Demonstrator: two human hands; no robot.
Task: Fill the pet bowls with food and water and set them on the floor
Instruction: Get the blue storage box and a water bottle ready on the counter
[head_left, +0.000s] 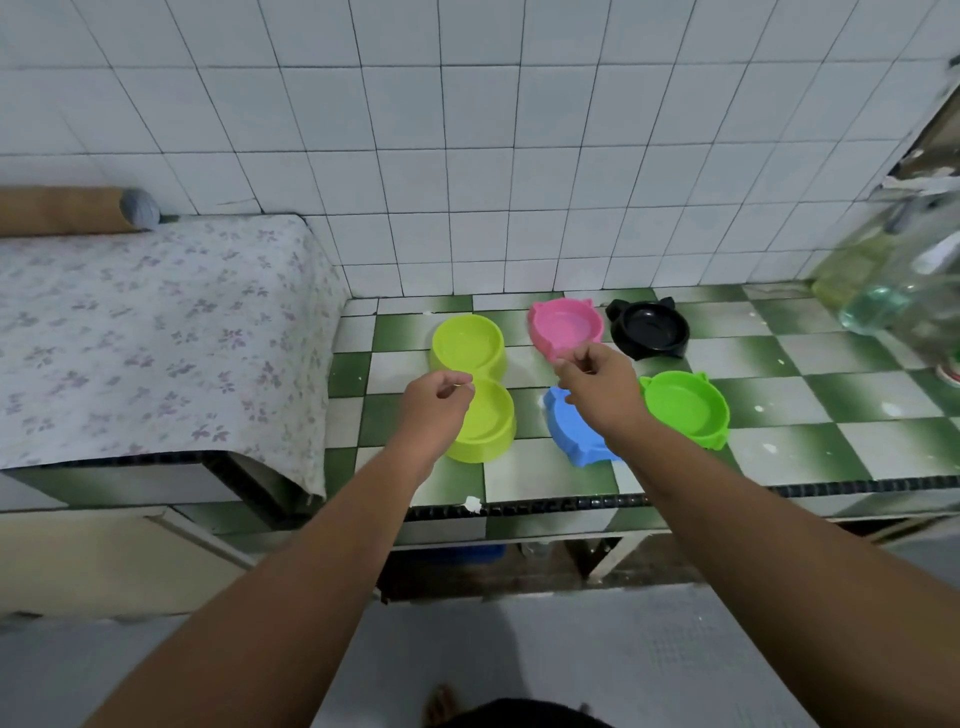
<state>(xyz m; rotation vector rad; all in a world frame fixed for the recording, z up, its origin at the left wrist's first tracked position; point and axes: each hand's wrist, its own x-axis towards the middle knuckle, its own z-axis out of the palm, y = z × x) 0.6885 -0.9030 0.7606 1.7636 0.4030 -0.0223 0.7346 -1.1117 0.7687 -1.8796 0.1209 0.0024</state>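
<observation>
Five pet bowls stand on the green-and-white tiled counter (779, 431). A lime double bowl (470, 343) lies at the left, and my left hand (439, 408) pinches its rim at the waist between the two cups. My right hand (597, 387) grips the near rim of the pink bowl (566, 322), which looks tilted and slightly blurred. Under my right wrist sits a blue bowl (563, 434), partly hidden. A green bowl (685, 410) is to its right and a black bowl (649, 330) is at the back. All the bowls look empty.
A large clear water bottle (883, 291), blurred, stands at the counter's right end. A raised surface under a flowered cloth (156, 322) adjoins the counter on the left, with a brown roll (62, 210) at its back. The counter's front edge (701, 496) overhangs the grey floor (675, 649).
</observation>
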